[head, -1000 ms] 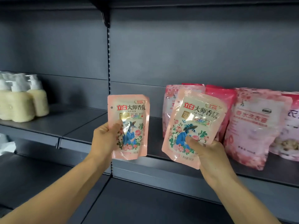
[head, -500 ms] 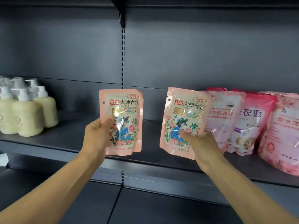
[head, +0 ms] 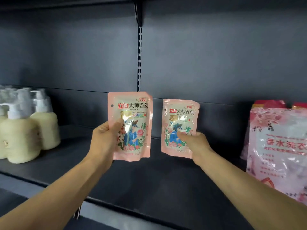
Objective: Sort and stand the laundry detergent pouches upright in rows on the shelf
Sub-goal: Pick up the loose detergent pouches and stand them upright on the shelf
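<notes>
Two matching pink detergent pouches are held upright over the dark shelf (head: pixel 149 176), long axes vertical: the left hand (head: pixel 106 138) grips the left pouch (head: pixel 132 123), the right hand (head: pixel 194 143) pinches the right pouch (head: pixel 179 120), which sits farther back and likely stands first, left of the large pink bags (head: pixel 279 146).

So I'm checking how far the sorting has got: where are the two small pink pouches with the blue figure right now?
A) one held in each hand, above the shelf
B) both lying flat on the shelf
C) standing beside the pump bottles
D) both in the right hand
A: the left hand grips one small pouch and the right hand grips the other small pouch, both upright over the shelf.
</notes>
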The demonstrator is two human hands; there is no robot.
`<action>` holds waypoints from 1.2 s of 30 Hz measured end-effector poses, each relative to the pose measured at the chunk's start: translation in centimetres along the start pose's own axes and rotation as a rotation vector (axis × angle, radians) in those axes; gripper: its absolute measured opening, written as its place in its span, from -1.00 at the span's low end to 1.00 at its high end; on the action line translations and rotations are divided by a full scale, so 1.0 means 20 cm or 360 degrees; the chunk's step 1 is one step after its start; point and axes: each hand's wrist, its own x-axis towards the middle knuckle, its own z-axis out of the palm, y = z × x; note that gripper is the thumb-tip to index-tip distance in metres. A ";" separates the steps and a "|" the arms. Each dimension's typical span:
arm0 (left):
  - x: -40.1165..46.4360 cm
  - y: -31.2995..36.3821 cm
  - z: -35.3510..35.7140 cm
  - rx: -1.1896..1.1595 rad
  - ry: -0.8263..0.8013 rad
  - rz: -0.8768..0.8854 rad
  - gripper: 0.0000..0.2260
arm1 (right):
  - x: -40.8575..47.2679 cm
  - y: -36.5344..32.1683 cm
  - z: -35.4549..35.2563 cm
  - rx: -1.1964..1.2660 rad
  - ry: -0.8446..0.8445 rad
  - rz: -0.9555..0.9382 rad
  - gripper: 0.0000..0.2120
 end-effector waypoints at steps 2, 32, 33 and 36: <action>0.07 -0.02 0.01 -0.0011 -0.0011 -0.0014 -0.81 | 0.10 0.02 0.06 0.0030 0.0000 0.0019 -0.82; 0.53 -0.21 -0.13 -0.0081 -0.0153 -0.0085 -0.79 | 0.58 0.30 0.33 -0.0774 -0.0105 -0.0064 -0.64; 0.53 -0.21 -0.13 -0.0087 -0.0152 -0.0089 -0.79 | 0.58 0.31 0.33 -0.0769 -0.0092 -0.0074 -0.64; 0.54 -0.23 -0.12 -0.0108 -0.0156 -0.0105 -0.79 | 0.58 0.31 0.34 -0.0778 -0.0089 -0.0075 -0.64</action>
